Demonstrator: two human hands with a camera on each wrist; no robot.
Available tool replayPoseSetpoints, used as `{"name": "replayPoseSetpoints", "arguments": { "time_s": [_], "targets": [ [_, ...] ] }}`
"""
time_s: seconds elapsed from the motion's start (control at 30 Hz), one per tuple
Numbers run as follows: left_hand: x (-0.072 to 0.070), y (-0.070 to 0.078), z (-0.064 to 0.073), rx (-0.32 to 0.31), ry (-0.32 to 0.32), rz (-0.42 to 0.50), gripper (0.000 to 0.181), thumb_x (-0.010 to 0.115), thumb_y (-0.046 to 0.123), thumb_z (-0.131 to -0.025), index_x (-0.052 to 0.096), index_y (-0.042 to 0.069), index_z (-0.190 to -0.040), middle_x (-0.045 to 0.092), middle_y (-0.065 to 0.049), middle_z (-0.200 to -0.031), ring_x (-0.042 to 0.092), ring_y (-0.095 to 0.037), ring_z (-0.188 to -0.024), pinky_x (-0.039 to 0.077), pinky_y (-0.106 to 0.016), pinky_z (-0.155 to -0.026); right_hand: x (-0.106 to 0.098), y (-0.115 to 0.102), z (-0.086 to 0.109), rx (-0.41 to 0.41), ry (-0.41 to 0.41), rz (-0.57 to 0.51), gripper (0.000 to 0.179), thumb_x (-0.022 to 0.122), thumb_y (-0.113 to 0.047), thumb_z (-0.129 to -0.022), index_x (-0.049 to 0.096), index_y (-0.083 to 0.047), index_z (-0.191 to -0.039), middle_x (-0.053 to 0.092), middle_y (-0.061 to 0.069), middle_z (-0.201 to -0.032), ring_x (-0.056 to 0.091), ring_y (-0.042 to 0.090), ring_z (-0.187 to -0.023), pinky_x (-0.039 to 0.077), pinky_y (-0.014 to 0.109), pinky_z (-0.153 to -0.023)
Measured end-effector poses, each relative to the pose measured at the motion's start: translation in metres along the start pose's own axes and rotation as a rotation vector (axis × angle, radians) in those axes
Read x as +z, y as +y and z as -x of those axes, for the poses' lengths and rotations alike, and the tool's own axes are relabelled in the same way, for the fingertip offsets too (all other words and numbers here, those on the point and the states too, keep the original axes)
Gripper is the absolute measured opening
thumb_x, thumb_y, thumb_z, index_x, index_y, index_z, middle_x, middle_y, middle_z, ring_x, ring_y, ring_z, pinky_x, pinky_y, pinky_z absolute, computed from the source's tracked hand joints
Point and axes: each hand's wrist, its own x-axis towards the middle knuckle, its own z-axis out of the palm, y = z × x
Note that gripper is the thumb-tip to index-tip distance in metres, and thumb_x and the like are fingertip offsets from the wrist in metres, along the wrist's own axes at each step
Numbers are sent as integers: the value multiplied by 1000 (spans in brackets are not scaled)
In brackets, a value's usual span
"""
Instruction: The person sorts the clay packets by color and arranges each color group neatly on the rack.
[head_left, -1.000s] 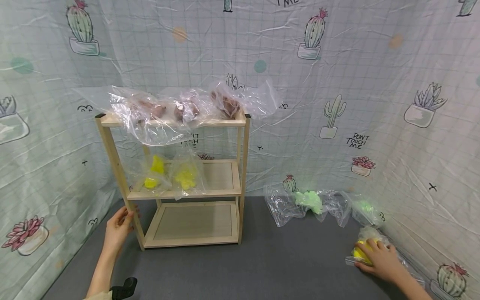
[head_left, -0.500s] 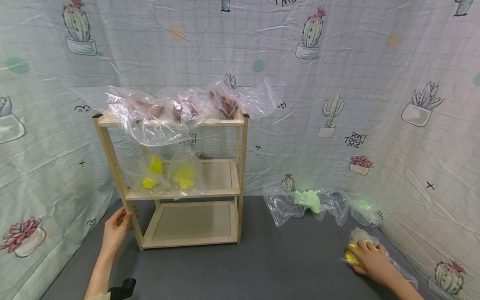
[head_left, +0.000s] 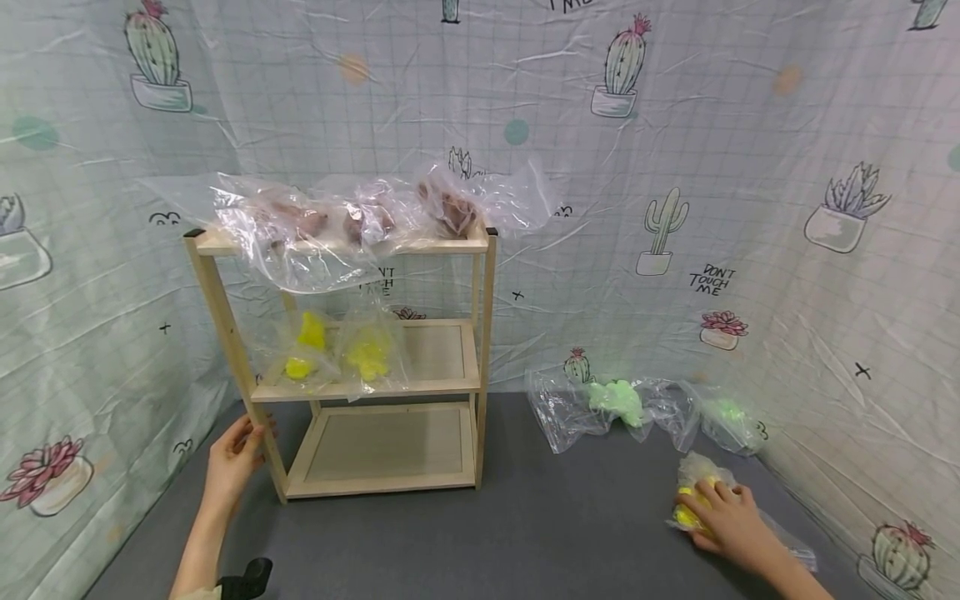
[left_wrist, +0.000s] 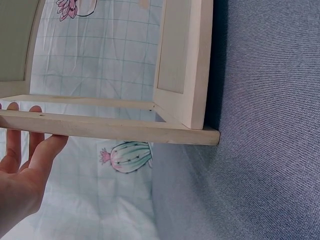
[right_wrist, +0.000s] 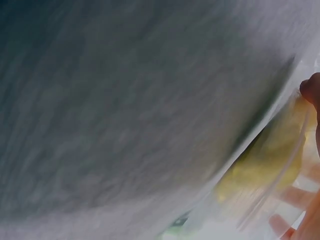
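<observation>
Head view: the left hand [head_left: 231, 454] pinches a three-tier pale-wood rack [head_left: 390, 446]; rightward, at the grey tabletop [head_left: 570, 533], a clear plastic bag of yellow contents [head_left: 686, 512] is gripped by the right hand [head_left: 727, 517], apparently a carrying step next requiring a secure hold.

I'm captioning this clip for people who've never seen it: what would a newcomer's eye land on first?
Probably the pale wooden three-tier rack, left of centre, with clear plastic bags of brown items along its top and clear bags of bright yellow items on its middle shelf. Next, at the right, the right hand grips a clear plastic bag with bright yellow contents; clear plastic bags of pale green items lie beyond it.
</observation>
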Motion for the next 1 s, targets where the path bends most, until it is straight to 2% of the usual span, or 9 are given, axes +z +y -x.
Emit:
{"name": "replayPoseSetpoints", "arguments": {
  "time_s": [0.07, 0.13, 0.23, 0.33, 0.57, 0.77, 0.87, 0.93, 1.0],
  "targets": [
    [-1, -11, -4, 0, 6, -7, 43, 45, 36, -91, 46, 17, -130, 56, 7, -112, 56, 7, -93, 48, -16, -63, -2, -4, -5, -18, 12, -17, 41, 63, -43, -63, 59, -22, -98, 46, -1, -89, 42, 16, -75, 30, 44, -64],
    [-1, -15, -5, 2, 20, -12, 43, 45, 37, -91, 47, 18, -129, 56, 7, -112, 56, 7, -92, 48, -15, -62, -4, -9, -11, -31, 26, -38, 37, 55, -48, -74, 60, -21, -99, 47, -1, -90, 41, 16, -77, 29, 45, -65],
    [-2, -13, -4, 3, 16, -11, 43, 45, 36, -91, 45, 18, -130, 56, 11, -110, 56, 9, -92, 48, -15, -61, -8, -17, -21, -49, 46, -60, 45, 33, -56, -89, 60, -22, -101, 48, -1, -92, 41, 16, -78, 29, 46, -67],
    [-4, -6, -1, 4, -11, 24, 42, 46, 30, -92, 44, 17, -132, 56, 10, -110, 56, 6, -93, 50, -21, -64, -14, -25, -32, -64, 54, -73, 57, 15, -55, -92, 60, -22, -102, 50, -1, -94, 41, 16, -79, 29, 46, -69],
    [-2, -10, -3, -4, 25, -49, 43, 44, 38, -91, 44, 21, -132, 55, 12, -109, 55, 9, -92, 48, -15, -63, -32, -41, -59, -132, 44, -73, 54, 18, -55, -90, 58, -24, -108, 52, 1, -99, 42, 18, -82, 29, 45, -72],
    [0, -9, -2, 11, 34, -39, 42, 43, 38, -92, 45, 22, -131, 56, 10, -110, 56, 9, -92, 48, -14, -63, -48, -55, -85, -196, 49, -80, 52, 18, -54, -90, 56, -25, -111, 53, 3, -103, 46, 21, -88, 30, 46, -75],
    [-2, -7, -2, 10, 10, 49, 41, 46, 33, -91, 46, 19, -130, 57, 12, -108, 57, 8, -92, 48, -14, -62, -57, -63, -98, -225, 77, -77, 53, 14, -51, -91, 56, -24, -110, 53, 4, -102, 47, 23, -89, 31, 47, -76],
    [-4, 4, 1, 13, -52, 127, 40, 47, 26, -92, 46, 16, -130, 57, 10, -110, 57, 7, -92, 52, -24, -66, -62, -68, -107, -243, 100, -79, 52, 14, -49, -92, 55, -24, -110, 53, 5, -102, 47, 23, -89, 31, 47, -76],
    [-5, 4, 1, 17, -73, 178, 39, 48, 22, -92, 46, 13, -130, 58, 9, -110, 57, 5, -92, 52, -26, -66, -67, -73, -115, -261, 124, -86, 51, 14, -48, -92, 55, -23, -110, 52, 5, -102, 46, 23, -89, 31, 46, -76]
  ]
}}
